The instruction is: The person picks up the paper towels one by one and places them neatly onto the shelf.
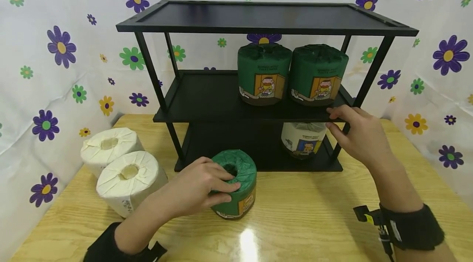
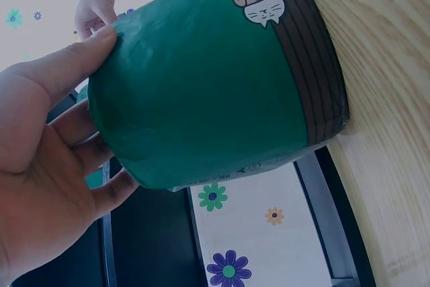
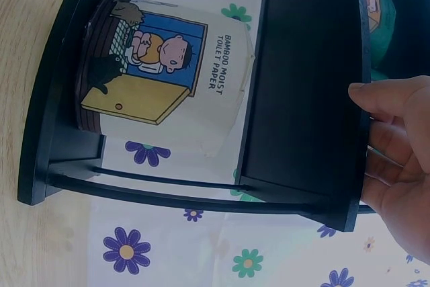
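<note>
A green-wrapped toilet paper roll (image 1: pixel 246 173) stands upright on the table in front of the black shelf rack (image 1: pixel 207 95). My left hand (image 1: pixel 205 182) holds it by the top edge, thumb on the near side and some fingers at the core hole. The left wrist view shows its green side (image 2: pixel 201 92) with a white cat printed near the base. At the right, my right hand (image 1: pixel 360 134) grips the front edge of the middle shelf, close to the post. Below that hand, a white-wrapped roll (image 3: pixel 161 72) sits on the bottom shelf.
Two green rolls, one left (image 1: pixel 264 73) and one right (image 1: pixel 319 74), stand side by side on the middle shelf. Two white rolls, a rear one (image 1: pixel 129 136) and a front one (image 1: pixel 148 184), stand on the wooden table (image 1: pixel 295 221) at left. A flowered cloth (image 1: pixel 88 65) hangs behind.
</note>
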Demonstrator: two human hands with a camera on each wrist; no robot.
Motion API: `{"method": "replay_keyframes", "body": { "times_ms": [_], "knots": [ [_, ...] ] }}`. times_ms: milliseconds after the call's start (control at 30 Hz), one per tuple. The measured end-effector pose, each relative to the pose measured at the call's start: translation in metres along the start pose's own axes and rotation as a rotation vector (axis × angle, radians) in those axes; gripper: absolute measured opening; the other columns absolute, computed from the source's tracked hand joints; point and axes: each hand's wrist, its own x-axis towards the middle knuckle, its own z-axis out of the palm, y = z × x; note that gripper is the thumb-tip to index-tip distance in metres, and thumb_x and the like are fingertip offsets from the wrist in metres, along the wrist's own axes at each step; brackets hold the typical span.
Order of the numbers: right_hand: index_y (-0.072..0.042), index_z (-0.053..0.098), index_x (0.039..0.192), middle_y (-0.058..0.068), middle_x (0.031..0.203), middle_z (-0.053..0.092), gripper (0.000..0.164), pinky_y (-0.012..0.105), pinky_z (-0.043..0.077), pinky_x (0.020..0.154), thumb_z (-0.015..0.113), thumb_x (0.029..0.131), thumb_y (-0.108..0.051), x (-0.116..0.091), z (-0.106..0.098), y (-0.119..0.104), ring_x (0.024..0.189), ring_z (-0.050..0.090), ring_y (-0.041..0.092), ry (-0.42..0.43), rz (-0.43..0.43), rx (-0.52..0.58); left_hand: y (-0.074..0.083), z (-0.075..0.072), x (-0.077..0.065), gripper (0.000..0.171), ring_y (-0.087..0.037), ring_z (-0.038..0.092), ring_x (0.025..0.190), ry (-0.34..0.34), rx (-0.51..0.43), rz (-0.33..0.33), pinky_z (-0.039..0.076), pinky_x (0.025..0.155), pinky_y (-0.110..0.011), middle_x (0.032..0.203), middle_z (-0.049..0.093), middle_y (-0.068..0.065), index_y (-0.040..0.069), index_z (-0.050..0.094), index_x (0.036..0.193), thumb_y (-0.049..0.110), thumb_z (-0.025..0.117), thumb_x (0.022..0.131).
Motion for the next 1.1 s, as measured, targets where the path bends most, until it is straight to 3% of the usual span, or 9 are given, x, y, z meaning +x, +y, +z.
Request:
{"method": "replay_keyframes", "body": {
  "times_ms": [300,900,1100],
  "knots": [
    [-0.004,0.066,0.100,0.015,0.106,0.075,0.020,0.045,0.052,0.061,0.077,0.084,-0.006,0.0001,0.0004,0.0009,0.085,0.069,0.034,-0.004,0.002,-0.012,-0.0035,-0.0058,0.0004,0.028,-0.014,0.068,0.106,-0.040,-0.032,0.025,0.052,0.091,-0.039,0.112,0.075,0.004,0.022,0.077,0.114,0.023,0.078,0.086],
    [-0.004,0.066,0.102,0.014,0.104,0.075,0.021,0.048,0.054,0.063,0.077,0.084,-0.007,0.0000,0.0000,0.0015,0.088,0.069,0.035,-0.013,0.013,-0.014,-0.0039,-0.0075,0.0003,0.029,-0.016,0.066,0.111,-0.076,-0.102,-0.024,0.051,0.094,-0.042,0.116,0.074,0.004,0.022,0.077,0.116,0.022,0.077,0.087],
    [-0.004,0.066,0.101,0.015,0.104,0.075,0.020,0.049,0.055,0.065,0.077,0.084,-0.007,0.0006,0.0002,0.0011,0.088,0.070,0.035,-0.013,0.012,-0.009,0.0043,-0.0070,0.0037,0.034,-0.015,0.066,0.108,-0.111,-0.108,-0.143,0.049,0.098,-0.046,0.114,0.072,0.006,0.017,0.066,0.121,0.026,0.075,0.089]
  ]
}}
